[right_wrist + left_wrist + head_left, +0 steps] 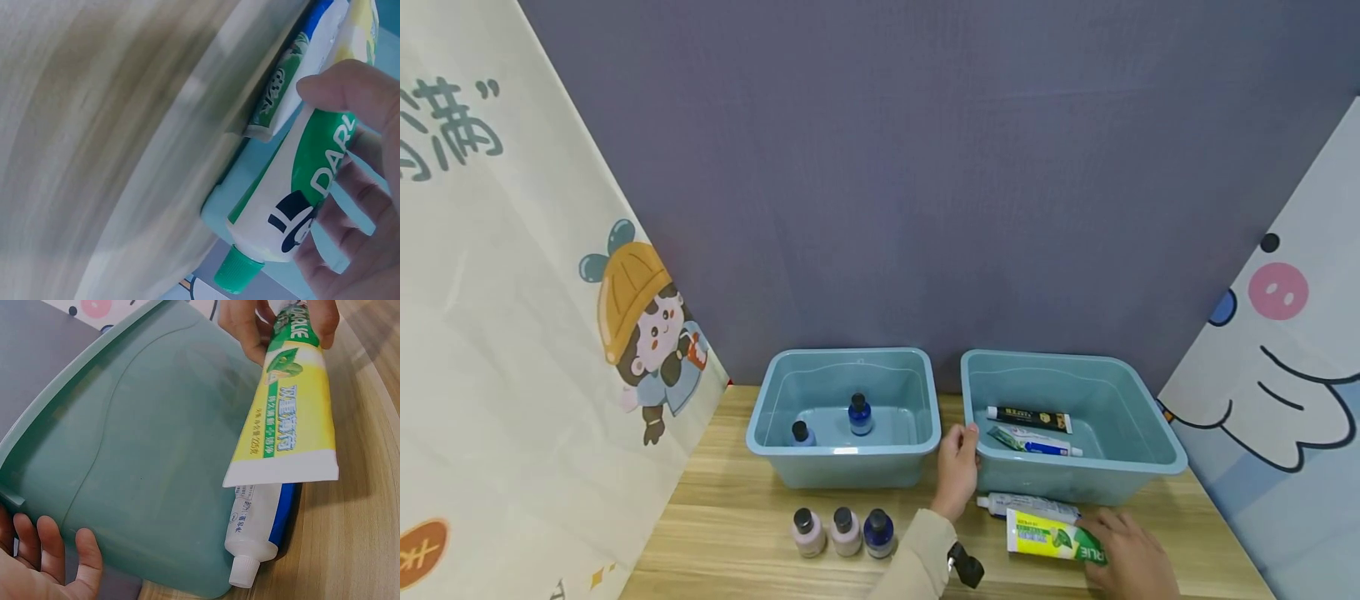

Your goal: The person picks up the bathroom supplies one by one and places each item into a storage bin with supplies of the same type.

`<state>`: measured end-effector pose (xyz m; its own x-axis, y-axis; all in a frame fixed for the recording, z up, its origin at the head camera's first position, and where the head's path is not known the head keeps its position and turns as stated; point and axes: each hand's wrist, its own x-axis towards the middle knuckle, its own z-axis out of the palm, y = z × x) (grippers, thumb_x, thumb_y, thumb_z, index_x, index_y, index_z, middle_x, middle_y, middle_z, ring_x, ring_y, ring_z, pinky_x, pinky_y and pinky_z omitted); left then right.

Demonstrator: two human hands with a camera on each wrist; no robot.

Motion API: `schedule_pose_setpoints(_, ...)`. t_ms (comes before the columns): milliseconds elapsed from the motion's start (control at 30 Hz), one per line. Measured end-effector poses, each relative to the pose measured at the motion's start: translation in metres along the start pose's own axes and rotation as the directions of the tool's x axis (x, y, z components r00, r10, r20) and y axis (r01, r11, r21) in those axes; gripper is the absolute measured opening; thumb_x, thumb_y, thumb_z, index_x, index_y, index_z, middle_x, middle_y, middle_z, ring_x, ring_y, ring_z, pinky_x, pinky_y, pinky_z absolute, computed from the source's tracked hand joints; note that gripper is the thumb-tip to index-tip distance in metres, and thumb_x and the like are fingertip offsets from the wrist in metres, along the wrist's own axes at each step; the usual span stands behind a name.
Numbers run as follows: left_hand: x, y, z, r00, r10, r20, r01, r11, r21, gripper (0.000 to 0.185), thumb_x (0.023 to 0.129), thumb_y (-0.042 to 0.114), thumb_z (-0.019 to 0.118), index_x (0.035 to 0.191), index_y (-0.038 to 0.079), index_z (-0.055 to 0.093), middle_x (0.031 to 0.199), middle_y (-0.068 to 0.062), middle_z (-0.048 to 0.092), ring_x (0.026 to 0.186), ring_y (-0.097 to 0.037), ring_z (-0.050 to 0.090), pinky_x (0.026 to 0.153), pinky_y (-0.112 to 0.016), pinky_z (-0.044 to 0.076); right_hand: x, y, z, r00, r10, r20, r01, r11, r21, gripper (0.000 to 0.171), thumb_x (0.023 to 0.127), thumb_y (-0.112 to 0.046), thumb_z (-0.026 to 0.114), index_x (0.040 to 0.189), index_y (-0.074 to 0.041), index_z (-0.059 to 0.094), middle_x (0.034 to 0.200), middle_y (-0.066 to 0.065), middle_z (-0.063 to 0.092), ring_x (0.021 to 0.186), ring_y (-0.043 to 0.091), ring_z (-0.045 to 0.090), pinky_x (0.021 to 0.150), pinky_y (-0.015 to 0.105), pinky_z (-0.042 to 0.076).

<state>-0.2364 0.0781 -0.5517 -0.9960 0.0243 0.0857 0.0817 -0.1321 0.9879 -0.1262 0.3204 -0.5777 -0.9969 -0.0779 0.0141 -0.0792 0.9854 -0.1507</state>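
Toothpaste tube [1054,538] — yellow-green, lower right of the frame — is clamped in the right hand [1131,552], just off the table. Left hand [957,468] grips the right bin [1150,433] corner. Two tubes are binned; one white tube [1026,505] and three bottles [844,532] seemingly remain.

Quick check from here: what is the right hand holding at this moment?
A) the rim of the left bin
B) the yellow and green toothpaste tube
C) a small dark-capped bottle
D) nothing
B: the right hand has its grip on the yellow and green toothpaste tube, in front of the right bin on the table.
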Motion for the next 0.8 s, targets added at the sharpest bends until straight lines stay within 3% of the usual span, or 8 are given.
schedule_pose_setpoints(367,-0.001,0.001,0.0,1.0,-0.004,0.004,0.004,1.0,-0.003,0.039,0.109,0.031,0.051,0.082,0.003,0.046,0.071,0.004,0.041,0.061,-0.006,0.041,0.059,-0.022,0.036,-0.002,-0.003,-0.009,0.999,0.005,-0.035,-0.005,1.0,-0.009,0.051,0.066,-0.027,0.094,0.112,-0.016,0.076,0.103,-0.003,0.067,0.096,0.021,0.058,0.086,0.055,0.055)
schedule_pose_setpoints(800,0.0,-0.001,0.0,1.0,0.011,-0.01,-0.011,1.0,-0.001,0.04,0.108,0.031,0.051,0.08,0.003,0.046,0.071,0.004,0.041,0.062,-0.006,0.043,0.06,-0.022,0.038,-0.006,-0.004,-0.02,0.987,-0.058,-0.152,0.056,0.998,-0.019,0.056,0.063,-0.028,0.096,0.114,-0.018,0.075,0.101,-0.004,0.066,0.092,0.018,0.058,0.082,0.049,0.055)
